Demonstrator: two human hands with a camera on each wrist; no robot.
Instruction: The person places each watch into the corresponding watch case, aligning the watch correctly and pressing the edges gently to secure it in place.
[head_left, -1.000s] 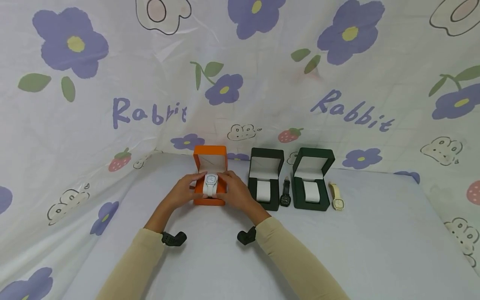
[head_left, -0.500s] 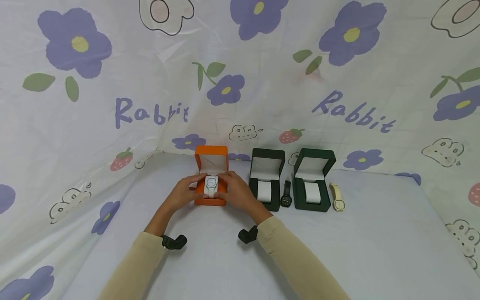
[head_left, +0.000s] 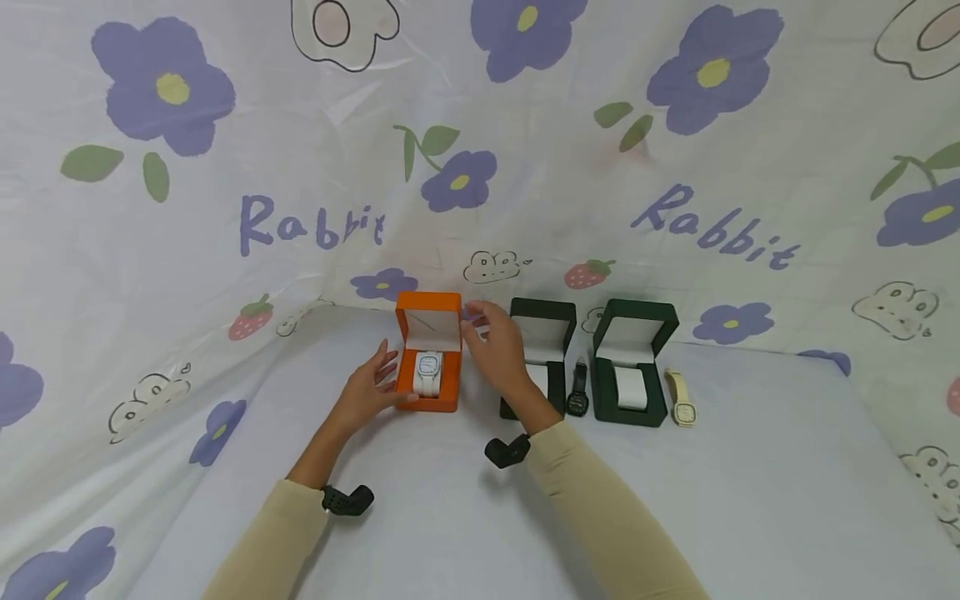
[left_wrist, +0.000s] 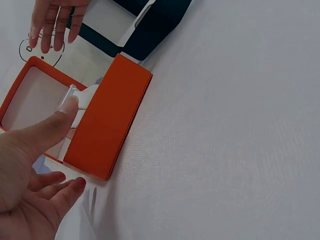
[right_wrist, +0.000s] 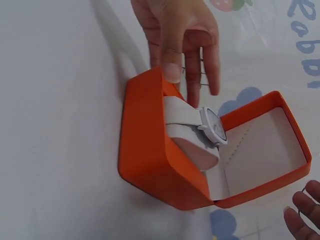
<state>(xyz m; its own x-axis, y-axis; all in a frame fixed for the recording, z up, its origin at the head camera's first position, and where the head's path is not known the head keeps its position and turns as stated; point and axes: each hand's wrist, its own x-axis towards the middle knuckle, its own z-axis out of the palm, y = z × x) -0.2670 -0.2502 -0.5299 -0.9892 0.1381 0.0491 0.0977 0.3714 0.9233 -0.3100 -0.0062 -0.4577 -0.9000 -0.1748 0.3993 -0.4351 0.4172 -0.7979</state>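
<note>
A white watch [head_left: 429,371] sits around a cushion inside the orange watch box [head_left: 451,390], whose lid stands raised. My left hand [head_left: 365,395] is at the box's left side, fingers spread and relaxed; in the right wrist view its thumb [right_wrist: 172,73] lies at the rim of the box [right_wrist: 145,132]. To the right of the raised lid, my right hand [head_left: 501,348] hovers with fingers loosely bent and nothing held. It partly hides a dark watch box [head_left: 557,387] with a white cushion. In the left wrist view the right hand's fingers hang apart from the orange box [left_wrist: 110,117].
A black watch [head_left: 578,392] lies between the dark box and an open green watch box [head_left: 651,400] with a white cushion. Right of that lies a gold watch [head_left: 681,402]. A patterned cloth backdrop [head_left: 525,167] rises behind the white tabletop [head_left: 750,467].
Both hands have let go of the white watch, which stays in the orange box. My right hand has moved up and right beside the lid; the left has drawn slightly to the left.
</note>
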